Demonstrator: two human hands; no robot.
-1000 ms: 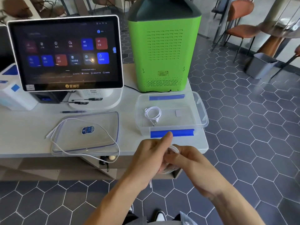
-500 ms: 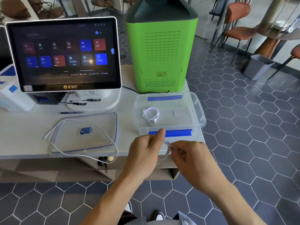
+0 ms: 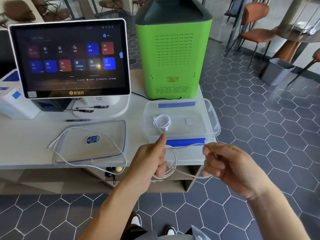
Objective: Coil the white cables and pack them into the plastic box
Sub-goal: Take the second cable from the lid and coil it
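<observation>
White, thin and round, a cable [image 3: 186, 146] runs roughly level, left to right, between both hands just in front of the tabletop [image 3: 26, 144] edge. The left hand [image 3: 150, 160] pinches small loops of it, thumb up; the right hand [image 3: 230, 163] grips its far stretch. A coiled cable [image 3: 161, 122] lies flat in the clear plastic box [image 3: 214, 125]. Another cable [image 3: 90, 163] drapes loosely across the transparent lid [image 3: 112, 129].

Touchscreen monitor [image 3: 69, 58] bezel: logo "客如云"; other labels illegible.
</observation>
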